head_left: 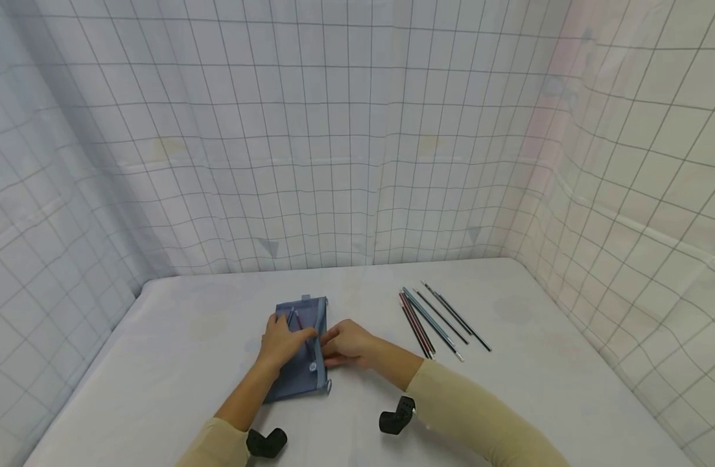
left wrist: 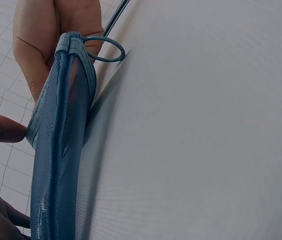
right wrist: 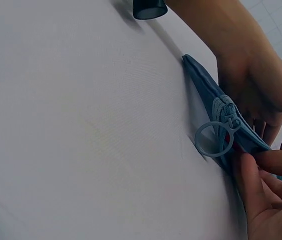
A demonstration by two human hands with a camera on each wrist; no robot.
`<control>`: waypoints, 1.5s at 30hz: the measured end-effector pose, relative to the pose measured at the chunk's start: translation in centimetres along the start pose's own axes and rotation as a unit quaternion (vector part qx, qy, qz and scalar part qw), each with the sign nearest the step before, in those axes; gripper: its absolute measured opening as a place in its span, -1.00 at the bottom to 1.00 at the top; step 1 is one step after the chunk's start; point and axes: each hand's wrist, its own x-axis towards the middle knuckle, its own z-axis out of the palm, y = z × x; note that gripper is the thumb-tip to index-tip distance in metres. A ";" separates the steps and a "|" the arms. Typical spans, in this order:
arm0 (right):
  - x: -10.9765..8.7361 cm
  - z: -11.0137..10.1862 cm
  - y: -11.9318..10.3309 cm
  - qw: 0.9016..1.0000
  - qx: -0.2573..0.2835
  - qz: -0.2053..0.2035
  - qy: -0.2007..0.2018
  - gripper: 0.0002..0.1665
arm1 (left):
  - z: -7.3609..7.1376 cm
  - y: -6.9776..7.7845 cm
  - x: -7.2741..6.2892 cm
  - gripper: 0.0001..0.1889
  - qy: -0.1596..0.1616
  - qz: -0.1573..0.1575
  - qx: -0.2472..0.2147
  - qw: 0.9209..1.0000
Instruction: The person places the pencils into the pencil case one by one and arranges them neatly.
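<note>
A blue mesh zip pouch (head_left: pixel 299 376) lies on the white table, with a couple of pencils (head_left: pixel 299 319) showing through it. My left hand (head_left: pixel 280 344) spreads over the pouch from its left side, and its thumb (left wrist: pixel 6 129) holds the zip edge (left wrist: pixel 37 120). At that same edge, the fingertips of my right hand (head_left: pixel 348 344) pinch the lip of the pouch; the right wrist view shows its finger and thumb (right wrist: pixel 253 185) close together there. A ring pull (right wrist: pixel 214 139) hangs from the near end of the zip. Something red shows just inside the opening.
Several loose pencils, dark red, blue and black (head_left: pixel 433 318), lie on the table to the right of my right hand. A gridded white curtain (head_left: pixel 345 162) encloses the back and sides. Black wrist cameras (head_left: pixel 395 418) sit beside both forearms.
</note>
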 end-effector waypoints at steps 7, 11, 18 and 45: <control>0.0 0.3 0.1 1.000 -0.023 0.013 -0.010 -0.77 | -0.1 -0.1 0.0 0.04 -0.004 0.005 -0.012 1.000; 0.0 0.2 0.2 0.999 0.009 0.017 -0.036 -0.71 | -0.2 -0.1 -0.1 0.05 -0.007 -0.001 -0.012 1.000; -0.1 -1.4 0.0 0.999 0.018 0.009 -0.050 -0.72 | 0.0 -0.1 -0.2 0.05 -0.001 -0.002 -0.007 1.000; -3.2 -8.5 -2.4 0.993 -0.114 -0.006 0.018 -0.66 | -0.4 0.1 -0.5 0.05 -0.017 -0.004 -0.009 1.000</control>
